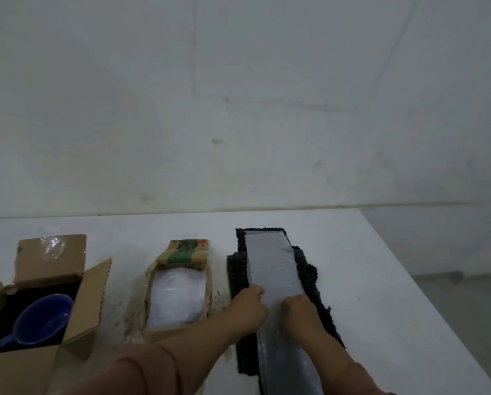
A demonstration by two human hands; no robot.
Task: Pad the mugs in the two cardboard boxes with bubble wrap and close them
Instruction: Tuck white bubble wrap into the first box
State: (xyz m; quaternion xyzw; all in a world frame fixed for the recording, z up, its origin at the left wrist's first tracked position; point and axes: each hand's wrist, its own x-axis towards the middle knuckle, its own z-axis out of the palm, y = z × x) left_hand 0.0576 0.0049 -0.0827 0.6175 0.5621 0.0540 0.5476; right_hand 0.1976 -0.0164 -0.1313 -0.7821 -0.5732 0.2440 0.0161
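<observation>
Both hands are down on the wrap [272, 266], a long pale strip running away from me between them. My left hand [248, 307] has its fingers curled and pinches the strip's left edge. My right hand [299, 312] is curled over the right edge and grips it there, level with the left. Under the strip lies a dark mat [237, 269], its ragged border showing on the outer side of each hand and beyond my fingertips.

Just to the left of my left hand, beside the forearm, stands a small box [209, 286] with its flaps up. It is filled with white padding [175, 297], so I cannot tell what lies under it.

Further left, well apart from both hands, a bigger box [93, 303] stands open. A blue mug [43, 320] lies tilted inside it, uncovered.

Everything rests on a white table [366, 280], whose right edge runs past my right hand.
</observation>
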